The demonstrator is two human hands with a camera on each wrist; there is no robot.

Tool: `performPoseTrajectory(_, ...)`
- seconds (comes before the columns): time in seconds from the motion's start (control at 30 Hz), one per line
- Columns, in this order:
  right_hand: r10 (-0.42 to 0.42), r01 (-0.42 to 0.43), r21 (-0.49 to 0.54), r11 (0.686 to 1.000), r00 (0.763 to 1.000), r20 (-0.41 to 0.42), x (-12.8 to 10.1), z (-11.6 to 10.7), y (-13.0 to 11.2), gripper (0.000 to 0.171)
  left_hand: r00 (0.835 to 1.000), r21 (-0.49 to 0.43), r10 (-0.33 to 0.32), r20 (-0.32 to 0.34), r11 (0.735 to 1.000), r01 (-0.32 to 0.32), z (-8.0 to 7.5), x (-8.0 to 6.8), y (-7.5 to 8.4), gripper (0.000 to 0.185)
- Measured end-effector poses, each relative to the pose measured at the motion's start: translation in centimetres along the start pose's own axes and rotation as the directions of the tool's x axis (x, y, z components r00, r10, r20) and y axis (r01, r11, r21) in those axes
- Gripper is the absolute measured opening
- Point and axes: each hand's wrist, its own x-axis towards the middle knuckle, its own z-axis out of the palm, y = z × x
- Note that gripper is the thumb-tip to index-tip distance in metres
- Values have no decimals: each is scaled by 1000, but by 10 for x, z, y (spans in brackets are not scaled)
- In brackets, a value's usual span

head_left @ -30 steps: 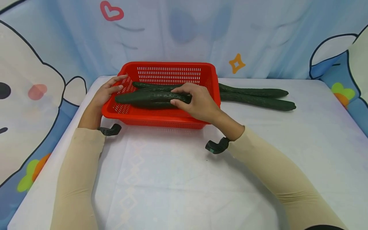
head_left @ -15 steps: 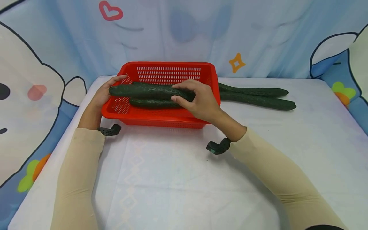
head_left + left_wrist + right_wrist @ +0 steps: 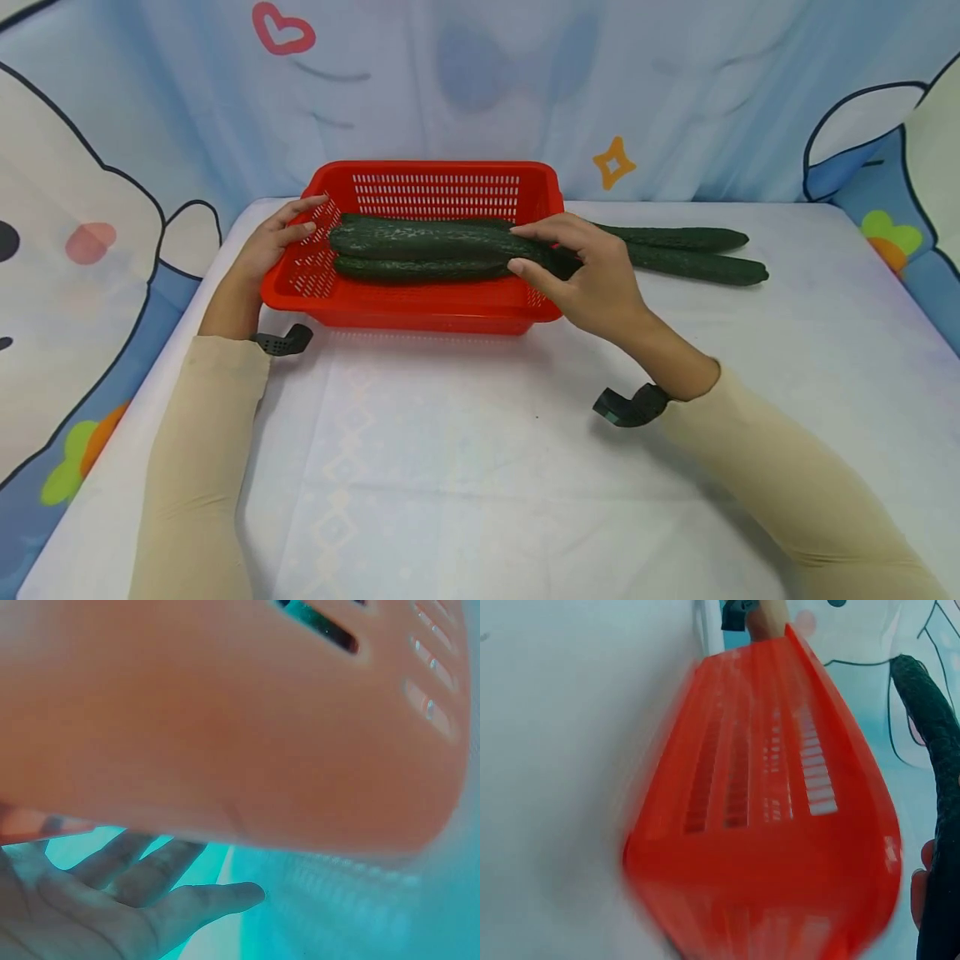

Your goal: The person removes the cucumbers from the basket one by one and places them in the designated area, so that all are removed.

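My right hand point(image 3: 600, 271) grips a long dark green cucumber point(image 3: 435, 240) by its right part, thumb in front and fingers behind. That cucumber lies lengthwise over the red basket point(image 3: 420, 317). In the right wrist view the held cucumber point(image 3: 941, 765) runs down the right edge, with fingertips point(image 3: 920, 896) beside it. Below it in the basket shows another cucumber point(image 3: 420, 269); part of one more point(image 3: 360, 219) shows behind. My left hand point(image 3: 270, 242) rests on the basket's left rim, fingers and thumb extended over it. The left wrist view shows this hand point(image 3: 112, 900) with straight fingers beside the basket wall point(image 3: 225, 750).
To the right of the basket, two cucumbers lie on the white-covered table point(image 3: 450, 467), one farther back point(image 3: 690, 239) and one nearer point(image 3: 705, 265). A blue printed curtain point(image 3: 495, 83) hangs behind the table.
My right hand has moved right, shifting the held cucumber rightward; earlier its left end swung back toward the left rim. My left hand stays at the basket rim.
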Motion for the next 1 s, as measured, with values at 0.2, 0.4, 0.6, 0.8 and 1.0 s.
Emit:
performPoseTrajectory(0.2,35,-37,-90,995,999,-23,-16,-35,0,34,1000,14,-10,-19,1000,10,1,0,-1,46)
performPoseTrajectory(0.4,59,-62,-181,982,998,-19,-33,-70,17,38,1000,-14,-11,-8,1000,11,2,0,0,46)
performPoseTrajectory(0.6,98,-108,-242,964,994,-54,-47,-98,33,39,1000,-56,-17,6,998,17,3,1,1,46)
performPoseTrajectory(0.8,134,-154,-265,952,987,-92,-53,-114,46,37,999,-42,-33,2,999,33,2,1,1,46)
performPoseTrajectory(1.0,173,-193,-302,933,981,-91,-53,-122,58,33,1000,-35,-19,5,999,20,1,0,1,46)
